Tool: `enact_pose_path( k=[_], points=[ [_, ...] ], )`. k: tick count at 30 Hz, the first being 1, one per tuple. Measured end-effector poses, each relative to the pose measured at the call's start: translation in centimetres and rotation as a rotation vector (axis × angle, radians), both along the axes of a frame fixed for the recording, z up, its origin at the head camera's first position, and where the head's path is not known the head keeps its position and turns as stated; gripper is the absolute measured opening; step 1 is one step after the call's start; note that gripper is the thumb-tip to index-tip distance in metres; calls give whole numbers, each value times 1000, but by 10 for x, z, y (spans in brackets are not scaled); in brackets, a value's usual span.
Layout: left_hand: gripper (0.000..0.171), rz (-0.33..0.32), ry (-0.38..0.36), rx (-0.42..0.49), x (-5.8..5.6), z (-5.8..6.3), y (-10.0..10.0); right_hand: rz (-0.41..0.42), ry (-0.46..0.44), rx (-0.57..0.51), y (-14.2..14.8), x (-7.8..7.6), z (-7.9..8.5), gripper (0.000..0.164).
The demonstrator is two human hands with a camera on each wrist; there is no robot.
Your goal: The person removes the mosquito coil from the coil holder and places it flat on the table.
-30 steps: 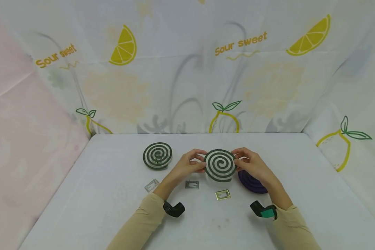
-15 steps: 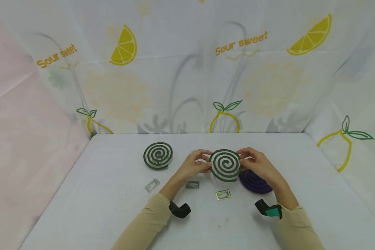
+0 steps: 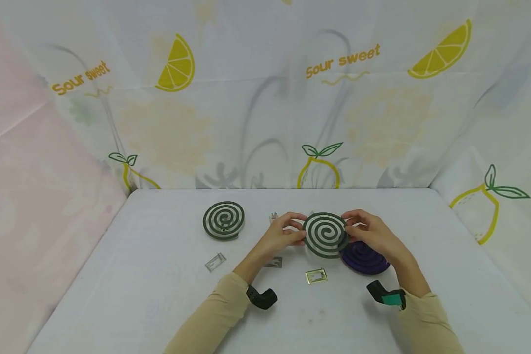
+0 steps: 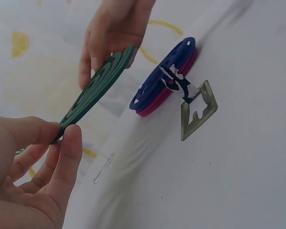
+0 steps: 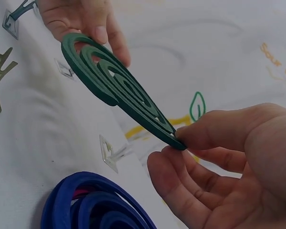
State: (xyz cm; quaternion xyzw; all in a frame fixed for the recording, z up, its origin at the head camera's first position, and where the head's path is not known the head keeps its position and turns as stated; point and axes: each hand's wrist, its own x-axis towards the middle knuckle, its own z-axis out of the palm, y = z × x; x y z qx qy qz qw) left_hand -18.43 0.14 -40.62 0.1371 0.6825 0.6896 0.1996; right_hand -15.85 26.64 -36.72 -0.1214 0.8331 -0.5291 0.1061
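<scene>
Head view first: both hands are on the flat dark-green spiral coil [image 3: 327, 235], left hand [image 3: 285, 233] at one edge, right hand [image 3: 367, 233] at the opposite one, so its width runs straight across from hand to hand. The bit that matters imo: the purple-blue round coil [image 3: 364, 258] sits lower right of it, below the right hand, which is way closer to it than the left. From here the green one overlaps its edge, and a second flat dark-green spiral coil [image 3: 223, 221] is well off to the left.

Left wrist cam: the overlap is just line of sight, there's a gap between the green coil and the purple-blue one. Thumb and fingertips pinch the rim, spare fingers loosely bent. You also get a magenta coil [image 4: 158, 99] tucked under the purple-blue one, and the gold-coloured metal stand [image 4: 210, 98] has prongs sticking up, which the head view barely shows.

Right wrist cam: the thumb and fingertips nip the near edge, not much spread. The green coil looks tilted, nearly edge-on, hanging clear of the table. Can't judge how hard either hand's squeezing.
</scene>
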Motion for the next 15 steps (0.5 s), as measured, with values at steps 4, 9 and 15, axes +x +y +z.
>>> enact_pose_path(
  k=[4,9,15],
  points=[
    [42,-3,-3,11,-1,-1,5,4,-1,9,5,-1,0,39],
    [41,-3,0,15,1,-1,11,16,1,29,11,-1,0,39],
    [40,5,-20,-4,3,-3,19,31,-7,58,19,1,0,39]
  ],
)
